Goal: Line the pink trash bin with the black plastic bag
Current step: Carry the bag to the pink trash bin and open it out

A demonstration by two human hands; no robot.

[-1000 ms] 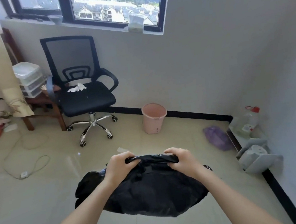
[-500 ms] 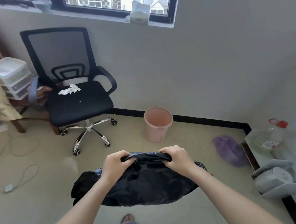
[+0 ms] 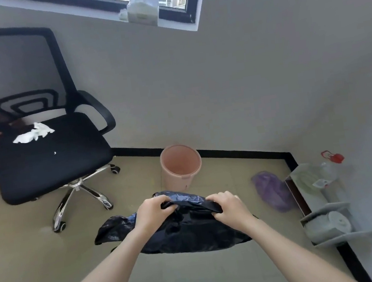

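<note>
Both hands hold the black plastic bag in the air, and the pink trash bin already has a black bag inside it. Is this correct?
Not quite. In the head view the pink trash bin is bare inside; no bag lines it yet. The rest holds: the left hand and right hand both grip the black plastic bag in the air, short of the bin.

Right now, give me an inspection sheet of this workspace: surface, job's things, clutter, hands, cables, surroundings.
Surface: beige tiled floor, bare around the bin.
Job's things: pink trash bin upright by the wall, unlined and looks empty; black plastic bag held in the air in front of it, not yet in the bin.
Clutter: purple bag on the floor to the right; white crumpled tissue on the office chair seat.
Hands: left hand and right hand both grip the bag's top edge.
Cables: nothing seen.
Surroundings: grey wall, window, small shelf with a bottle in the right corner.
</note>
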